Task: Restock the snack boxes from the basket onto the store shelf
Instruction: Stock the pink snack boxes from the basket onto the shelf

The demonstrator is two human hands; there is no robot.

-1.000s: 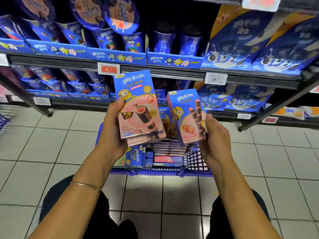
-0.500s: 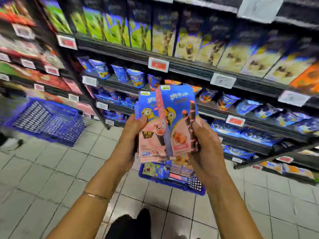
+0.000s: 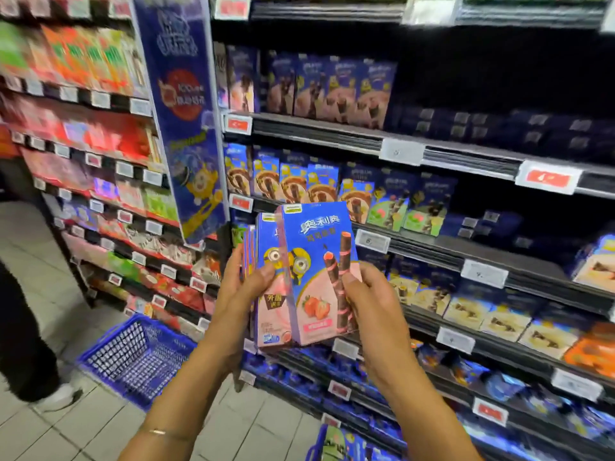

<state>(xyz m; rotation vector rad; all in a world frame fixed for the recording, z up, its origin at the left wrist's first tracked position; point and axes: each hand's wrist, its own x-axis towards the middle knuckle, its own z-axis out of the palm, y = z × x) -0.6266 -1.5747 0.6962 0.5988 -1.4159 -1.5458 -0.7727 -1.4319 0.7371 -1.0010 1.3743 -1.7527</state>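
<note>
Your left hand [image 3: 240, 294] grips a small stack of snack boxes [image 3: 271, 316], thumb laid across the face of the nearest one and fingers wrapped behind. Your right hand [image 3: 372, 304] pinches the front box [image 3: 316, 247] at its right edge, thumb pressed on the printed wafer sticks. That box stands upright, overlapping the stack and touching it (how many boxes sit behind cannot be counted). Both hands hold the lot in the air, just before the store shelf [image 3: 316, 136], with a row of matching pink boxes [image 3: 336, 94] standing on the level above. The basket [image 3: 316, 442] shows only partly at the bottom edge, near your right forearm. A second blue basket [image 3: 133, 357] sits on the tiled floor to your left, beside another person's dark trouser leg [image 3: 23, 327].
</note>
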